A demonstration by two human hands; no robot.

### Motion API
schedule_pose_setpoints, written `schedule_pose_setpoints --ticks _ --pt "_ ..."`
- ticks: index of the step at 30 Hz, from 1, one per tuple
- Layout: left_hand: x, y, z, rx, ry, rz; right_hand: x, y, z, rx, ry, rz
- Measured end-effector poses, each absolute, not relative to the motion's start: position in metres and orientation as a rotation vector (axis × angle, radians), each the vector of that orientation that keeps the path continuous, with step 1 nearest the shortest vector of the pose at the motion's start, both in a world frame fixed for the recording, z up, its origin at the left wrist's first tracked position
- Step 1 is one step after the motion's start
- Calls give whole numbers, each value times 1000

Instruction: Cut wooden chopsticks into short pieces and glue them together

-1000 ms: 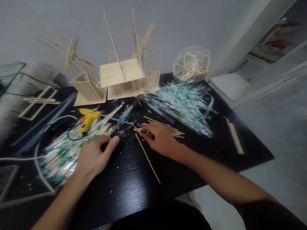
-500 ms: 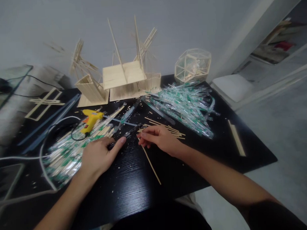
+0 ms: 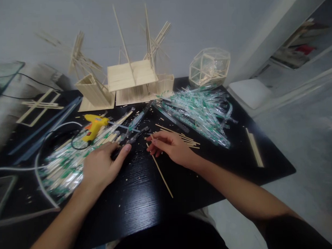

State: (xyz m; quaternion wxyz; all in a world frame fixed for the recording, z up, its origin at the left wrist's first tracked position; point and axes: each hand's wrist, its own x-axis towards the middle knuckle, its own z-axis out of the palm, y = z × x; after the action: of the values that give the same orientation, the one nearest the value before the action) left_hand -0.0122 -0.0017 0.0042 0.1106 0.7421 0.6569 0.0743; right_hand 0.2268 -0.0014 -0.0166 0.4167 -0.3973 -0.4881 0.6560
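Observation:
My left hand (image 3: 100,165) is closed around a pair of dark cutting pliers (image 3: 137,135), whose jaws point right, toward my other hand. The handles are mostly hidden in the palm. My right hand (image 3: 169,146) has its thumb and forefinger pinched, with a small pale stick end at the fingertips. A thin wooden stick (image 3: 162,177) runs under these fingers and slants toward the table's front edge; whether it is the pinched piece is hard to tell. Behind my right hand lies a loose group of thin sticks (image 3: 189,139).
A yellow glue gun (image 3: 94,127) rests on plastic-wrapped sticks (image 3: 64,166) at the left, near a white cable (image 3: 38,179). Wooden models (image 3: 131,76) and a faceted frame (image 3: 209,66) stand at the back. Empty wrappers (image 3: 200,112) are heaped right of centre on the black table (image 3: 201,190).
The view has shifted slightly. My right fingers have spread a little, and a stick end now shows beyond them. The pliers stay in my left hand, their jaws slightly farther from the stick.

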Motion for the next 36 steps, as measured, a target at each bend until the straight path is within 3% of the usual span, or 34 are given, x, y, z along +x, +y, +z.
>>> schedule_pose_setpoints --ticks 6,36 --pt "-11 -7 -2 2262 1882 291 223 -7 -14 -1067 -1339 1417" --pt "-8 -14 -4 2351 1849 393 225 -10 -8 -1069 -1475 1291"
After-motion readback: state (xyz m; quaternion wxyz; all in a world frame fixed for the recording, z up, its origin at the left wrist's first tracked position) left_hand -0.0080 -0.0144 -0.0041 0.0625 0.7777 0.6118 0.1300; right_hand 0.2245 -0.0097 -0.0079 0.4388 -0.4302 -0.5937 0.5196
